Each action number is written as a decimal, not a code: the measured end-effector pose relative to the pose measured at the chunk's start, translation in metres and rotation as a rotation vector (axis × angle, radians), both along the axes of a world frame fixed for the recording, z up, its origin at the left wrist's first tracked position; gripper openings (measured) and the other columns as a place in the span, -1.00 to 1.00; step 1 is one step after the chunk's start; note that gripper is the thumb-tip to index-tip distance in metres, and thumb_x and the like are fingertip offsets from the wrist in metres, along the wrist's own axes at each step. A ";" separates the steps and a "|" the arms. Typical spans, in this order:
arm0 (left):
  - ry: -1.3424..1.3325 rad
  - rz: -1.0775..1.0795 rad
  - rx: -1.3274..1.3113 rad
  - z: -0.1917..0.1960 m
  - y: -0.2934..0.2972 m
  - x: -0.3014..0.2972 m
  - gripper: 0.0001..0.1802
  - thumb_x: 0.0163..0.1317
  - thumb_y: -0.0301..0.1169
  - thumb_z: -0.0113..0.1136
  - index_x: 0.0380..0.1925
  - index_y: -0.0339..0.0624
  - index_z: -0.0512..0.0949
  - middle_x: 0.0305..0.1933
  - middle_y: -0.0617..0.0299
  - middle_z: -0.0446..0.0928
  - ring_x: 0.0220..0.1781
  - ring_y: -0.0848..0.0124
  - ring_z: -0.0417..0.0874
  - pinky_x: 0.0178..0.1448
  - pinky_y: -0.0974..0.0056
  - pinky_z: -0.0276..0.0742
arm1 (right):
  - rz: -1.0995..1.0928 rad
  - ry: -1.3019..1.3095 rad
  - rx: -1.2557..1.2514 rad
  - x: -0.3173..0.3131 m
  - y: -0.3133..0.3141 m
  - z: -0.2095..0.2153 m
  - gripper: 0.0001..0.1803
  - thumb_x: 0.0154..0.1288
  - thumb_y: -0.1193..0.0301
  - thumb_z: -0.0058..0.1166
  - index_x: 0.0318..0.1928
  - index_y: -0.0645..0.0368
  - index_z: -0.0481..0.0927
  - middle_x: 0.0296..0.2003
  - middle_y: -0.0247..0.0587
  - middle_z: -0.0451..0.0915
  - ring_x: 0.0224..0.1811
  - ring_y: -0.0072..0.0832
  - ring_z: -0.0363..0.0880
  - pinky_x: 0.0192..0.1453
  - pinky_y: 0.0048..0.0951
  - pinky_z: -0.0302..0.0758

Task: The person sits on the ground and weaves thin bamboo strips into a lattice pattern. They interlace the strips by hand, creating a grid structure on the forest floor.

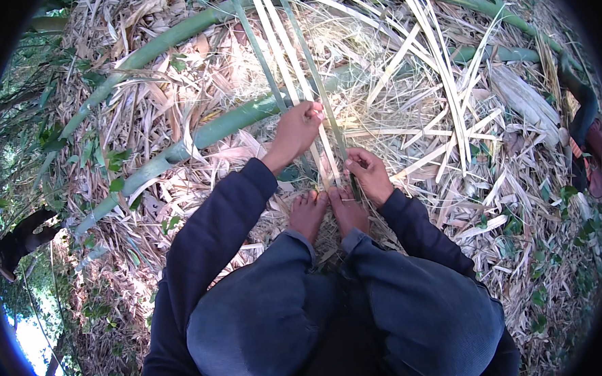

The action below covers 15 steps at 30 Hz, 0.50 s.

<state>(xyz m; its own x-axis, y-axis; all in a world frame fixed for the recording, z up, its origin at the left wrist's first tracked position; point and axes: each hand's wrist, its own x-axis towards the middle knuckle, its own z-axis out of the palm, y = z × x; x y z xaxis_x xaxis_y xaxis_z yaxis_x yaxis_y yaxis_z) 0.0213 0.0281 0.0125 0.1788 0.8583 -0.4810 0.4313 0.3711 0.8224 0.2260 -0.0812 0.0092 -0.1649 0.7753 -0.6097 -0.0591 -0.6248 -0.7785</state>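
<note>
Pale bamboo strips run from the far edge down to my bare feet, whose toes are at their near ends. Green bamboo strips lie on both sides of them, one on the left and one on the right. My left hand is closed over the pale strips, fingers curled in a pinch; its grip is partly hidden. Lower and to the right, my right hand has its thumb and fingers pinched at the near part of the right green strip, just beside my right foot.
Long green bamboo poles cross the ground beyond my hands. More split pale strips lie loose at the right, near a weathered wood piece. Dry leaf litter covers the ground. A dark and reddish object stands at the far right edge.
</note>
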 end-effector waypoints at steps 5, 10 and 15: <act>-0.370 0.162 -0.245 0.012 0.020 0.004 -0.57 0.39 -0.40 0.16 0.19 -0.40 0.43 -0.13 0.15 0.59 -0.27 0.43 0.69 -0.19 0.39 0.63 | 0.035 -0.034 -0.002 0.003 0.008 0.003 -0.68 0.40 0.50 0.14 0.12 0.31 0.54 -0.30 -0.47 0.55 -0.28 -0.71 0.54 -0.21 -0.63 0.46; -0.372 0.085 -0.271 0.023 0.029 0.017 -0.71 0.41 -0.45 0.13 0.05 -0.39 0.46 -0.12 0.14 0.58 -0.24 0.48 0.68 -0.16 0.42 0.65 | 0.145 -0.050 -0.025 0.017 0.017 -0.001 -0.70 0.40 0.47 0.16 0.09 0.28 0.57 -0.30 -0.45 0.61 -0.31 -0.72 0.58 -0.27 -0.64 0.46; -0.390 0.102 -0.281 0.011 0.032 0.015 -0.73 0.41 -0.46 0.11 0.03 -0.39 0.47 -0.13 0.13 0.57 -0.24 0.46 0.68 -0.16 0.42 0.65 | 0.144 -0.017 -0.077 0.016 0.020 0.000 -0.71 0.41 0.46 0.15 0.10 0.26 0.56 -0.24 -0.38 0.66 -0.26 -0.68 0.65 -0.24 -0.64 0.51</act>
<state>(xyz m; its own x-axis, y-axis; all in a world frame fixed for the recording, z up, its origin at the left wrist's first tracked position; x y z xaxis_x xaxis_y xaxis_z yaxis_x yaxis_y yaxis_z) 0.0367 0.0598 0.0232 0.3137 0.7271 -0.6107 0.0612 0.6263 0.7772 0.2418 -0.0612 0.0091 -0.2600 0.6950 -0.6704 0.0477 -0.6841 -0.7278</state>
